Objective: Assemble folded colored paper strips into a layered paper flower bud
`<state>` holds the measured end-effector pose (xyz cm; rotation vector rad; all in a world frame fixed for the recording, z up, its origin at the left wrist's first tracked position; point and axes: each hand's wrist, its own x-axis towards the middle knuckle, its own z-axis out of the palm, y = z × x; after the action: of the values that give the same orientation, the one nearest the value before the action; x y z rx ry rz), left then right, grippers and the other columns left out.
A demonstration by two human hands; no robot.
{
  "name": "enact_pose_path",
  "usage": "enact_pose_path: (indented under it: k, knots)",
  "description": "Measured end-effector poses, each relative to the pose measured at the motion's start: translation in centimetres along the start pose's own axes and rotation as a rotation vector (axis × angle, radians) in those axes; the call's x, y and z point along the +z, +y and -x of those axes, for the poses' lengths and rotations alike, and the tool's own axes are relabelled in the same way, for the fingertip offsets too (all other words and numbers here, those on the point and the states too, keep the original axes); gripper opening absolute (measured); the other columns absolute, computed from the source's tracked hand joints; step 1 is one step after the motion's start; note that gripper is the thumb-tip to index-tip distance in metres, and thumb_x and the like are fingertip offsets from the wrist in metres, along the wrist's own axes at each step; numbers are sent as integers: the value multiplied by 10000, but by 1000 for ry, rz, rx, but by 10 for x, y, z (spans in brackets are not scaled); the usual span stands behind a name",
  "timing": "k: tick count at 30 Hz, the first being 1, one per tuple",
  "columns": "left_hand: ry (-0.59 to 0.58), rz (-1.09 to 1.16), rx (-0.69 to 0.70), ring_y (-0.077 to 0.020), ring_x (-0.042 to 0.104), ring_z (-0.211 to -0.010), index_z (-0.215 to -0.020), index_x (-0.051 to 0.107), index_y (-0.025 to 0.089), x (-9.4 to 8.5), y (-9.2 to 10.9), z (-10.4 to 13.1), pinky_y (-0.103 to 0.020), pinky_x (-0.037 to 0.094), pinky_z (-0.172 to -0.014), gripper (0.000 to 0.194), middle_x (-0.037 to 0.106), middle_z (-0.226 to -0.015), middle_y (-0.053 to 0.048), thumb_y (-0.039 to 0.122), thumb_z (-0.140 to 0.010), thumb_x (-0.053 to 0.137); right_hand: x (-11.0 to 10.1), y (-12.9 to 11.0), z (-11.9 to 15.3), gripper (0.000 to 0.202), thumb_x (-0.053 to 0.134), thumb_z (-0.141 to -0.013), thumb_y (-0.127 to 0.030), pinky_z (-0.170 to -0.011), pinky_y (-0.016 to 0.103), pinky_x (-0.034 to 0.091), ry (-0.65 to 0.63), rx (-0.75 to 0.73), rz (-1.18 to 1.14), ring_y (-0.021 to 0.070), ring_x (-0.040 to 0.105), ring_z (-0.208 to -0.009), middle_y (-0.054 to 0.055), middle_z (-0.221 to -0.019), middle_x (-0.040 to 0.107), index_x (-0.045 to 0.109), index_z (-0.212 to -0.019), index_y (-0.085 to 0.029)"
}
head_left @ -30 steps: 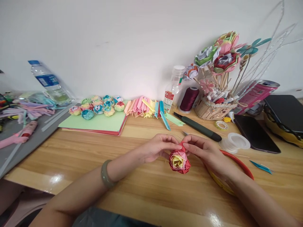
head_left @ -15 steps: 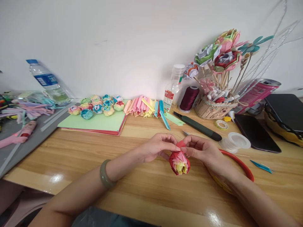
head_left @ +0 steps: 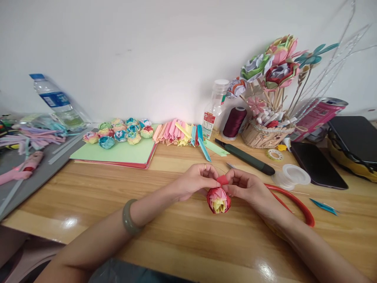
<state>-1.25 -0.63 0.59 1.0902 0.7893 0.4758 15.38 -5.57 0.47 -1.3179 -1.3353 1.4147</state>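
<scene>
Fingers of your left hand [head_left: 196, 181] are drawn in against the thumb, pinching a small folded red paper piece [head_left: 223, 179] from its left side. Your right hand [head_left: 249, 189] pinches from the other side, its thumb tip near the left one, at the spot where the red paper meets a round, layered paper flower in red, pink and yellow [head_left: 218, 201]. That flower sits just below your thumbs, between your two hands and over the pale brown wooden table [head_left: 188, 245], with its yellow centre tipped towards you. Your fingertips behind the paper are hidden, so you may be gripping the back of the flower as well; I cannot tell.

You wear a thin gold-coloured ring [head_left: 205, 166] on your left hand and a grey-green bangle [head_left: 129, 217] on that arm. By your right forearm lies a glossy red curved loop [head_left: 306, 214], partly covered by it. Near your right hand are a clear plastic spool [head_left: 297, 175] and a long dark green handled tool [head_left: 249, 158]; further right lies a pointed blue folded paper piece [head_left: 324, 206].

Beyond your hands, you have a packed row of pink, orange and yellow folded papers [head_left: 173, 133]. Left of it, small multicoloured paper flowers [head_left: 106, 142] rest on a light green paper sheet [head_left: 118, 155].
</scene>
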Motion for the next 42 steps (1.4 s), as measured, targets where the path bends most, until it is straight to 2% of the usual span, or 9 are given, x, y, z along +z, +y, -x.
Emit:
enact_pose_path:
  k: [15, 20, 23, 25, 27, 29, 31, 34, 42]
  knots:
    - [138, -233, 157, -83, 515, -584, -620, 537, 134, -5, -7, -6, -211, 389, -568, 127, 559, -608, 18, 160, -600, 660, 5, 7, 7, 111, 510, -835, -293, -552, 269, 420, 90, -245, 554, 145, 542, -598, 14, -702, 636, 575, -805, -207]
    - [2, 38, 98, -99, 553, -734, -832, 592, 141, -3, -1, -3, -228, 427, -684, 280, 600, -829, -21, 316, -643, 702, 1, 1, 13, 70, 498, -845, -213, -572, 260, 451, 237, -553, 701, 147, 591, -625, 24, -721, 656, 566, -834, -206]
    - [-254, 81, -52, -126, 576, -708, -898, 582, 143, -3, -4, -2, -273, 451, -664, 466, 594, -840, -49, 544, -664, 633, -4, 3, 13, 92, 503, -827, -144, -527, 250, 447, 318, -727, 746, 141, 588, -587, 13, -661, 637, 571, -822, -206]
    - [-402, 24, -84, -147, 588, -674, -943, 555, 145, -3, -6, -1, -307, 463, -638, 522, 592, -831, -59, 579, -658, 617, -6, 5, 12, 122, 499, -826, -116, -566, 258, 468, 322, -779, 739, 145, 606, -633, 20, -702, 650, 576, -834, -211]
    - [-325, -93, 19, -160, 585, -719, -1004, 518, 153, -3, -7, -1, -319, 467, -661, 507, 583, -864, -56, 477, -649, 680, -6, 5, 11, 116, 510, -828, -137, -661, 285, 489, 341, -749, 681, 169, 624, -773, 46, -842, 668, 582, -877, -215]
    - [-119, -226, 192, -176, 567, -852, -1051, 486, 160, -2, -8, -2, -333, 459, -760, 502, 571, -957, -64, 344, -644, 716, -5, 2, 10, 111, 528, -834, -214, -705, 300, 488, 363, -605, 563, 184, 612, -846, 55, -935, 656, 588, -927, -214]
    - [36, -374, 320, -199, 535, -976, -1081, 468, 163, -3, -10, -3, -363, 421, -871, 500, 546, -1071, -86, 286, -657, 702, -3, -3, 9, 158, 510, -850, -318, -645, 282, 482, 316, -380, 414, 169, 600, -752, 42, -843, 645, 605, -891, -199]
    - [146, -556, 389, -225, 513, -1031, -1108, 447, 169, -4, -14, -4, -410, 386, -923, 484, 522, -1126, -105, 264, -688, 666, 0, -8, 8, 312, 468, -861, -421, -536, 246, 441, 149, -145, 184, 130, 534, -589, 18, -659, 585, 595, -718, -175]
    - [2, -251, 424, -177, 542, -942, -1009, 393, 184, 6, -15, 0, -328, 423, -835, 413, 522, -999, -59, 216, -693, 658, 2, 0, 3, 389, 522, -803, -521, -491, 216, 354, 27, -98, 17, 85, 417, -513, -29, -579, 466, 501, -629, -174]
